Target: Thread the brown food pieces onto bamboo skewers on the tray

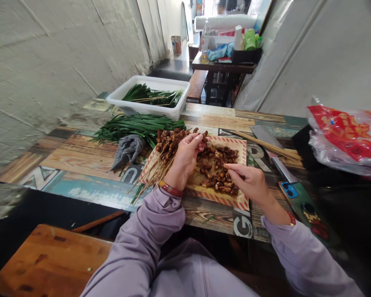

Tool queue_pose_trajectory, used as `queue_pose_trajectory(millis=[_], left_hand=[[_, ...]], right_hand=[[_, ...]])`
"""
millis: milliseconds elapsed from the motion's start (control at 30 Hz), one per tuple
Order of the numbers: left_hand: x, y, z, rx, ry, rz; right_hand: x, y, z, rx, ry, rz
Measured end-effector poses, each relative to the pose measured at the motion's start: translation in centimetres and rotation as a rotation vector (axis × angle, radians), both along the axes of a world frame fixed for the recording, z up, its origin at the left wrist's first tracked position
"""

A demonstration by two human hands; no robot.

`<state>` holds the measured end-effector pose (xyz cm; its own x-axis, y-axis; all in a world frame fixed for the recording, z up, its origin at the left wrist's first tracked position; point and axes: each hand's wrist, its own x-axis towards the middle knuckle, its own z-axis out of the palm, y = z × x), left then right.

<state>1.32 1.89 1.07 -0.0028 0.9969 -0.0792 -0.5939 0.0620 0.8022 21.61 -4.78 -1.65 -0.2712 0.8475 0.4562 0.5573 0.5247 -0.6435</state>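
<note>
My left hand (188, 154) pinches a glossy brown insect-like piece (205, 135) over the upper middle of a red-striped paper sheet (216, 199). Lower and to the right, my right hand (249, 178) is closed, thumb against fingers, on what looks like the thin end of a bamboo skewer; the fingers hide most of it. Between and below my hands lies a heap of loose brown insect-like pieces (224, 181). Left of my left hand, loaded skewers (170, 142) are piled with their brown pieces at the far end. Their bare sticks (156, 173) fan toward me.
Green chives (136, 127) lie behind a grey cloth (128, 149). A white tub (148, 82) holds more chives. At right are bare skewers (266, 144), a cleaver (276, 159), a phone (309, 210) and a red-printed plastic bag (348, 132). A wooden stool (52, 262) stands lower left.
</note>
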Motion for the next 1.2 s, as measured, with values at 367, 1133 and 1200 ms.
queue_pose_trajectory(millis=[367, 1133, 1200], left_hand=[[0.4, 0.0, -0.2, 0.003, 0.016, 0.021], [0.1, 0.1, -0.3, -0.011, 0.012, 0.008], [0.1, 0.0, -0.2, -0.015, 0.017, 0.015]], right_hand=[[-0.6, -0.1, -0.6, -0.023, -0.031, -0.063], [0.6, 0.3, 0.9, -0.155, -0.029, -0.079], [0.4, 0.2, 0.9, -0.116, -0.037, -0.074]])
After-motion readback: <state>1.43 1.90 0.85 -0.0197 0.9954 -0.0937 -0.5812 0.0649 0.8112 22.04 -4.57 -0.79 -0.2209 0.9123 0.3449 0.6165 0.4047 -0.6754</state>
